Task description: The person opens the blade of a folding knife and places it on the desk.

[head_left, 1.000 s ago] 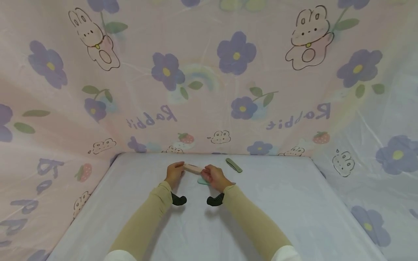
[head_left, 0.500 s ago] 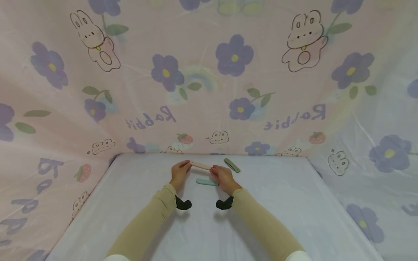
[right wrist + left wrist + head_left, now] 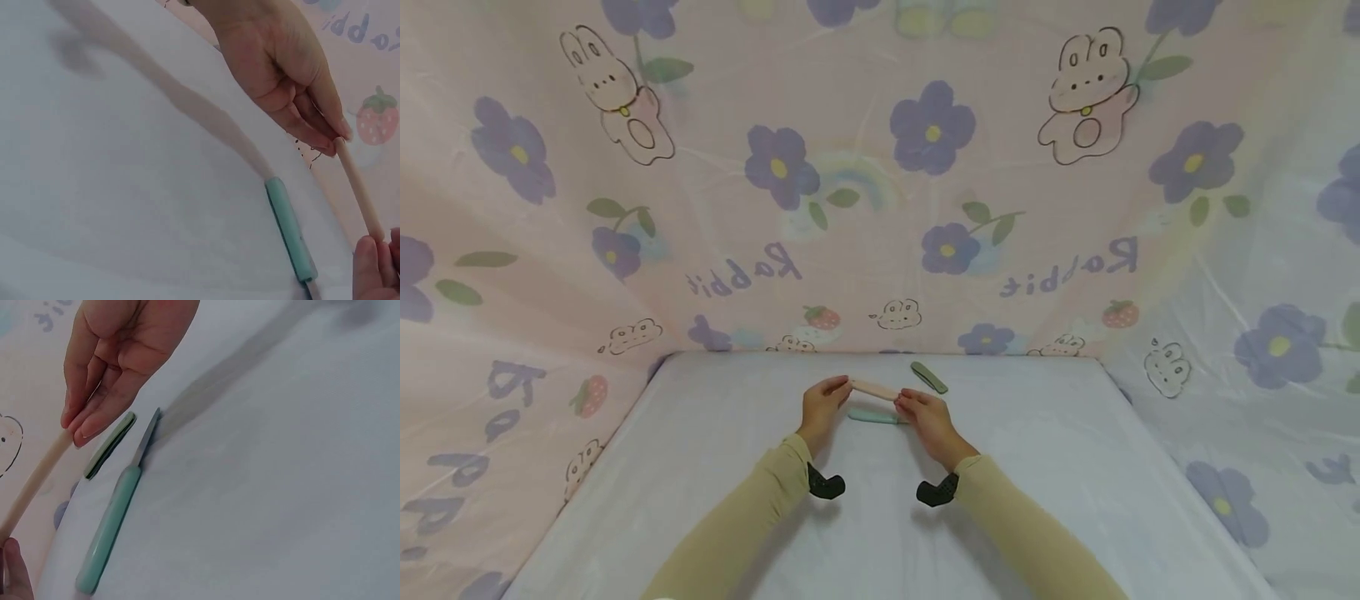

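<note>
Both hands hold a slim pale beige bar [image 3: 874, 390], shaped like a knife handle, by its two ends above the white table. My left hand [image 3: 822, 408] pinches its left end between thumb and fingers. At the other end, the fingertips of my right hand [image 3: 932, 423] pinch it. Beneath lies a knife with a teal handle [image 3: 872, 416], its blade partly covered by the right hand in the head view. In the left wrist view that blade [image 3: 147, 434] shows extended, close to a green folding knife [image 3: 110, 446] with a dark slot along its side.
The green folding knife [image 3: 929, 377] lies towards the back of the white table [image 3: 1045, 467]. A printed curtain [image 3: 880, 200] with rabbits and flowers hangs behind and at both sides. Black curved pieces [image 3: 826, 485] stick out at the wrists.
Both hands have shifted right and slightly towards the person, with the bar between them. The bar has been turned in the fingers. More of the teal handle shows than a second ago.
</note>
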`<action>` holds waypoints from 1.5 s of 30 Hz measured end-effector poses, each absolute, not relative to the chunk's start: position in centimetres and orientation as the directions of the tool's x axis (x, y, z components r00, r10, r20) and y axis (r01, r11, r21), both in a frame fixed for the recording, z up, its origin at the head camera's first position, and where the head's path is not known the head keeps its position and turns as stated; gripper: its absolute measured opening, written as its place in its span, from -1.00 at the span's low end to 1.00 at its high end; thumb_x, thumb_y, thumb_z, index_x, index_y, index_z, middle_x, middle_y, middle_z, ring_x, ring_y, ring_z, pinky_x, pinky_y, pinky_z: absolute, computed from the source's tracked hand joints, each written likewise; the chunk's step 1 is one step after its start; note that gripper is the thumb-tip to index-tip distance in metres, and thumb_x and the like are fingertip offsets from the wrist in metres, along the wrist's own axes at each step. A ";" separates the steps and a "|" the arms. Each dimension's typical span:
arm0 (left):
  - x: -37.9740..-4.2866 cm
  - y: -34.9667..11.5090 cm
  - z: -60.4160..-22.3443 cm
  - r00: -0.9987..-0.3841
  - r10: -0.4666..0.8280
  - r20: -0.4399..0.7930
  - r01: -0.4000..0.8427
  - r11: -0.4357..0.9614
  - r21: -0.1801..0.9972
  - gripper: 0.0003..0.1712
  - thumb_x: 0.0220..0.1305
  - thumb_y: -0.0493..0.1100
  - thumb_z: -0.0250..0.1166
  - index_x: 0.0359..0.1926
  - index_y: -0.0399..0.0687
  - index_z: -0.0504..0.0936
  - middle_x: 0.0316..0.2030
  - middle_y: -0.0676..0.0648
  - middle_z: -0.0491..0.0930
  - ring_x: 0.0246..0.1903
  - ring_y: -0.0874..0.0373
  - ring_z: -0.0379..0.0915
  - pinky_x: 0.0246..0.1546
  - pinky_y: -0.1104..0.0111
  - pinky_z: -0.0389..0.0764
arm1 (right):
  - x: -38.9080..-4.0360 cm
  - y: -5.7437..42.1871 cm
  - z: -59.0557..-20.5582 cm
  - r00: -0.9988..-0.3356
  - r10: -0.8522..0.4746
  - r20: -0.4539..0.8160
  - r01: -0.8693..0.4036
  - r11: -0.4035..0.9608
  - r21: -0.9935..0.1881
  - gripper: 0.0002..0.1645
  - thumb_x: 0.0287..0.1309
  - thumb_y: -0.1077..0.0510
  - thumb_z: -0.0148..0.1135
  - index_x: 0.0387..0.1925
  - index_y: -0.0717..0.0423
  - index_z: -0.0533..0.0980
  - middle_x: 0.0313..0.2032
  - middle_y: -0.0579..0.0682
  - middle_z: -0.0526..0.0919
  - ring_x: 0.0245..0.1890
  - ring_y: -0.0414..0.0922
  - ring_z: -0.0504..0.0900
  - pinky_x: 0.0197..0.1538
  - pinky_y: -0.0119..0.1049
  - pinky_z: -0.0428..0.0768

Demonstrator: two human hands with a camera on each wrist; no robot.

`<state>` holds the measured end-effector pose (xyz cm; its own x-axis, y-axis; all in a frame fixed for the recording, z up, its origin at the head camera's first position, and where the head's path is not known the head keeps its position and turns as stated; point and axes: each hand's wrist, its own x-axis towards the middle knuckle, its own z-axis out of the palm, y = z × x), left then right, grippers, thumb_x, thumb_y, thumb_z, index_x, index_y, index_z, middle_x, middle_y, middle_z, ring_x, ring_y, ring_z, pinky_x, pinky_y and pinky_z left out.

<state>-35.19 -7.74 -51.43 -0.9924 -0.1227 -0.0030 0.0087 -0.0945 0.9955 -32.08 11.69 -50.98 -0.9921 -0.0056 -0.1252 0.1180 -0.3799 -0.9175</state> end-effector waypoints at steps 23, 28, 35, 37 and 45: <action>-29.9 -5.8 -52.9 -0.989 -0.006 -0.146 -0.133 -0.380 0.915 -0.64 0.21 -0.31 0.25 -0.01 -0.46 0.51 -0.07 -0.29 0.54 -0.15 0.12 0.55 -0.04 0.35 0.54 | -26.9 15.6 -52.3 -0.979 -0.031 -0.204 0.191 -0.500 -0.844 -0.54 0.35 0.29 -0.07 0.18 0.54 0.23 0.15 0.39 0.33 0.09 0.06 0.47 0.17 -0.18 0.41; -29.2 -5.5 -53.3 -0.997 0.035 -0.076 -0.082 -0.259 0.962 -0.61 0.14 -0.32 0.32 -0.01 -0.42 0.53 -0.06 -0.29 0.54 -0.09 0.12 0.51 -0.07 0.42 0.54 | -26.2 15.9 -52.7 -0.977 0.003 -0.212 0.192 -0.408 -0.892 -0.56 0.29 0.36 0.00 0.15 0.52 0.28 0.09 0.34 0.41 0.00 -0.03 0.53 0.10 -0.25 0.48; -28.5 -4.9 -52.9 -0.999 0.027 -0.047 -0.049 -0.110 0.993 -0.66 0.16 -0.27 0.32 -0.04 -0.31 0.59 -0.08 -0.19 0.56 -0.09 0.11 0.49 -0.13 0.46 0.55 | -25.8 16.2 -53.1 -0.972 0.041 -0.231 0.200 -0.373 -0.906 -0.57 0.23 0.36 0.10 0.11 0.48 0.35 0.03 0.27 0.47 -0.08 -0.08 0.58 0.04 -0.25 0.53; -28.4 -4.9 -53.1 -0.998 0.028 -0.048 -0.050 -0.090 0.995 -0.67 0.15 -0.26 0.33 -0.04 -0.27 0.60 -0.06 -0.17 0.56 -0.08 0.10 0.48 -0.11 0.43 0.55 | -25.7 16.2 -53.0 -0.969 0.044 -0.244 0.210 -0.375 -0.903 -0.57 0.22 0.35 0.12 0.10 0.45 0.36 0.01 0.24 0.49 -0.08 -0.07 0.58 0.03 -0.25 0.54; -28.5 -4.6 -54.1 -0.994 0.106 0.036 0.029 -0.063 0.998 -0.57 0.11 -0.25 0.36 0.01 -0.31 0.56 -0.04 -0.22 0.55 -0.08 0.07 0.52 -0.16 0.45 0.56 | -25.2 16.7 -52.8 -0.975 0.028 -0.220 0.192 -0.389 -0.901 -0.56 0.21 0.34 0.12 0.11 0.45 0.36 -0.01 0.21 0.50 -0.06 -0.05 0.57 0.03 -0.26 0.54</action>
<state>-28.47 -4.64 -54.07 -0.9937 0.1059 0.0356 0.0290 -0.0631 0.9976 -25.24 16.65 -52.79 -0.9752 0.0276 -0.2196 0.1920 -0.3886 -0.9012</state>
